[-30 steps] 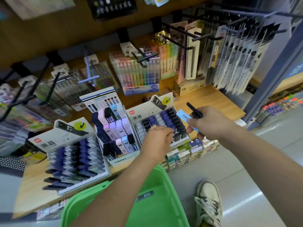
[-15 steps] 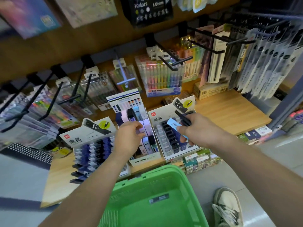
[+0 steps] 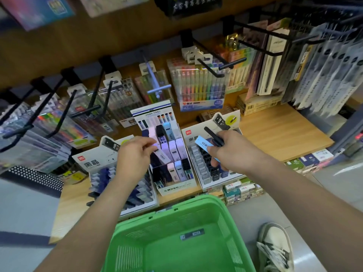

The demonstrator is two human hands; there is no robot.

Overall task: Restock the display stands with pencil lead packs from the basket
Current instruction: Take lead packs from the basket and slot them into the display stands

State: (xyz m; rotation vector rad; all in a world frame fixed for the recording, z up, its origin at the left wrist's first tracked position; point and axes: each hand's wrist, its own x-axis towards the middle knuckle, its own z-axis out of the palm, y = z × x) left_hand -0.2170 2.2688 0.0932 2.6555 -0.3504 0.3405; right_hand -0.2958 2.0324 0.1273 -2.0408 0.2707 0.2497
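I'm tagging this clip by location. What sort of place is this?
Most likely a stationery shop aisle: packaged pens hang on black wall hooks, cardboard display stands hold pencil lead packs on a wooden shelf, and a green shopping basket sits below.

I record even, moderately bright shop lighting from above with soft shadows, and a white glare streak on the floor (image 3: 346, 168) at right. Wide-angle distortion bends the frame edges; the upper corners and the hanging packs (image 3: 29, 134) at left are smeared, while the green basket (image 3: 176, 218) reads sharp.
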